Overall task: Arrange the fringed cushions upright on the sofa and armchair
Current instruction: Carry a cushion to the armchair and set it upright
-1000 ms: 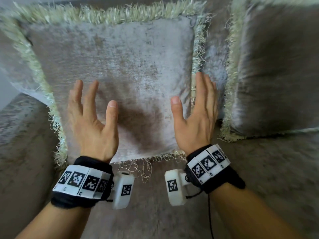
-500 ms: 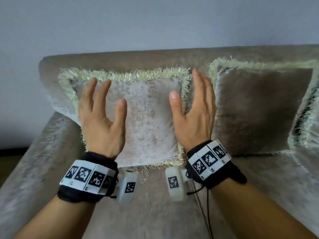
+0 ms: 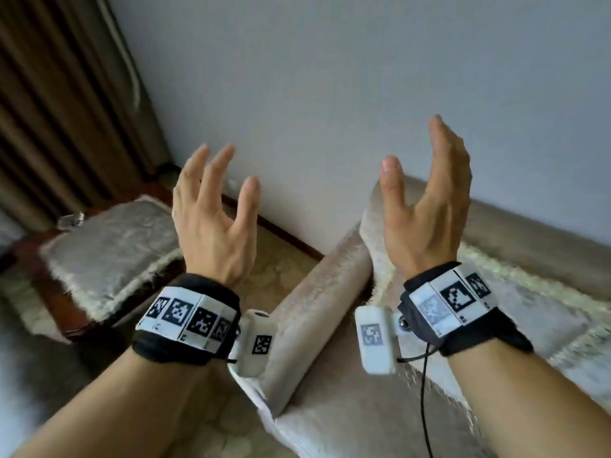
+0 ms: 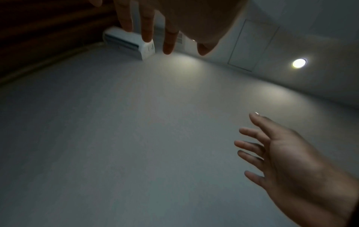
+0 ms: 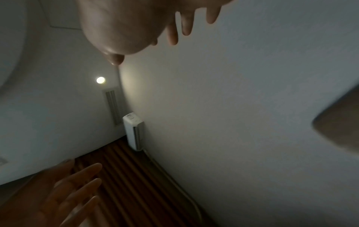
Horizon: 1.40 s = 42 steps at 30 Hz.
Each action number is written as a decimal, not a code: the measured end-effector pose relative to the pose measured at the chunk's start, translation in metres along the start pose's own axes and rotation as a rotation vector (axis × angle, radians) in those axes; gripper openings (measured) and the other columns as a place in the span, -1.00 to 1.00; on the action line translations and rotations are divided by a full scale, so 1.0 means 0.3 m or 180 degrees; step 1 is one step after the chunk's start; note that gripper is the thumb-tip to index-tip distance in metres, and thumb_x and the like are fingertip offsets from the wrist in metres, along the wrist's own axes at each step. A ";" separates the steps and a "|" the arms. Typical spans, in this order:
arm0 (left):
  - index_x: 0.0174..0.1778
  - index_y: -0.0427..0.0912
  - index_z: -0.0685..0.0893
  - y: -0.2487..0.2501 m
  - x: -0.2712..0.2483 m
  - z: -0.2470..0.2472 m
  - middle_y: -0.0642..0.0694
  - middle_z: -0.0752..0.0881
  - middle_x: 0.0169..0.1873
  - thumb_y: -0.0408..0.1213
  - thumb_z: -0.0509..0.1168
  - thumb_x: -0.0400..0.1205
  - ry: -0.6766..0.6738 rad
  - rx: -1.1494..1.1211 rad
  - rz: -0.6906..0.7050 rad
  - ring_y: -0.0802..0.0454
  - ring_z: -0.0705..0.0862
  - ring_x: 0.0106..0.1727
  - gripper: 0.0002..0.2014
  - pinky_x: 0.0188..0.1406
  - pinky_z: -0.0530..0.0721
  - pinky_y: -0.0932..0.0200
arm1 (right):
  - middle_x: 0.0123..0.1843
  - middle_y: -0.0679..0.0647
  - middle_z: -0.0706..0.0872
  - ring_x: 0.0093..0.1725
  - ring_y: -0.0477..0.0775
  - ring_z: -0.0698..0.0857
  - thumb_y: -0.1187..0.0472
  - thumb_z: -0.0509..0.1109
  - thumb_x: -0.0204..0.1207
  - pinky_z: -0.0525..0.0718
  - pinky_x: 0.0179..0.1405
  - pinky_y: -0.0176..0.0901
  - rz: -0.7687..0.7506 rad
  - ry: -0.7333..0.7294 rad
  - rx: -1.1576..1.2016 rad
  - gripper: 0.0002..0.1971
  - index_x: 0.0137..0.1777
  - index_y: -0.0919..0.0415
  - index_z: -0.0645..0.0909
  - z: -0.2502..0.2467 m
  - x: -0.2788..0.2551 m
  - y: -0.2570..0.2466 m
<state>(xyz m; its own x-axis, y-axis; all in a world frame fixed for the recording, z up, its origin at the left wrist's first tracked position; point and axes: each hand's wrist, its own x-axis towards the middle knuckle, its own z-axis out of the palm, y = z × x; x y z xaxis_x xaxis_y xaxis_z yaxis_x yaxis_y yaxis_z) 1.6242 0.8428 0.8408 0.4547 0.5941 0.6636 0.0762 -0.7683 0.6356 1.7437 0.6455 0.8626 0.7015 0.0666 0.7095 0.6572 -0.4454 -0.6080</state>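
Both hands are raised in the air, empty, fingers spread and relaxed. My left hand (image 3: 215, 209) hovers over the gap between the sofa and an armchair. My right hand (image 3: 426, 200) is above the sofa's left arm (image 3: 317, 299). A fringed cushion (image 3: 515, 292) stands against the sofa back at the right, partly hidden by my right wrist. Another fringed cushion (image 3: 112, 249) lies flat on the armchair seat at the left. The wrist views show only wall, ceiling and my open fingers (image 4: 147, 27), with the right hand's fingers (image 5: 186, 23) straight too.
The armchair's dark wooden frame (image 3: 56, 299) edges the seat at the left. Brown curtains (image 3: 59, 104) hang at the far left beside a plain grey wall (image 3: 330, 77). Patterned beige floor (image 3: 281, 259) lies between the armchair and sofa. An air conditioner (image 4: 130, 43) is mounted high.
Both hands have lifted off the sofa cushion and moved up and left. The view has swung left, bringing the armchair with its flat cushion into sight.
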 end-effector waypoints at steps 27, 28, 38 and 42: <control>0.49 0.12 0.63 -0.998 0.532 -1.087 0.05 0.52 0.55 0.31 0.03 0.64 0.1429 0.1133 -0.1341 0.05 0.45 0.57 -0.39 0.57 0.41 -0.14 | 0.58 0.16 0.58 0.57 0.15 0.51 -0.29 0.22 0.67 0.49 0.55 0.19 -0.0812 -0.1320 0.1407 -0.31 0.62 0.20 0.50 1.404 -0.089 -1.137; 0.47 0.11 0.64 -1.037 0.570 -1.068 0.05 0.55 0.52 0.31 0.04 0.63 0.1408 0.1175 -0.1374 0.05 0.47 0.54 -0.39 0.54 0.42 -0.09 | 0.54 0.16 0.61 0.53 0.14 0.55 -0.28 0.24 0.66 0.52 0.52 0.13 -0.0827 -0.1364 0.1422 -0.32 0.60 0.20 0.52 1.467 -0.072 -1.130; 0.38 0.13 0.71 -1.459 0.925 -0.798 0.06 0.62 0.41 0.27 0.20 0.59 0.0858 0.1594 -0.1985 0.03 0.54 0.45 -0.48 0.33 0.34 0.14 | 0.50 0.11 0.61 0.50 0.14 0.54 -0.27 0.43 0.56 0.50 0.43 0.03 -0.0591 -0.2199 0.1029 -0.29 0.60 0.12 0.51 2.095 0.113 -0.976; 0.39 0.16 0.70 -1.658 0.974 -0.722 0.02 0.62 0.43 0.29 0.26 0.58 0.0518 0.1805 -0.2296 -0.04 0.55 0.45 -0.48 0.40 0.44 0.03 | 0.49 0.10 0.63 0.49 0.13 0.55 -0.31 0.46 0.51 0.54 0.45 0.10 -0.0585 -0.2556 0.0852 -0.25 0.59 0.11 0.51 2.306 0.105 -0.935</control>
<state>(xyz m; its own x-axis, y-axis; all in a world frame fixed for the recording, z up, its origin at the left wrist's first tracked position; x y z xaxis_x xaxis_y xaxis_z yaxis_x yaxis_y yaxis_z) 1.5269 1.4501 0.8043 0.0020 0.9662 0.2577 0.7336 -0.1766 0.6563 1.7721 1.3904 0.8090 0.4938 0.7723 0.3997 0.7512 -0.1473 -0.6434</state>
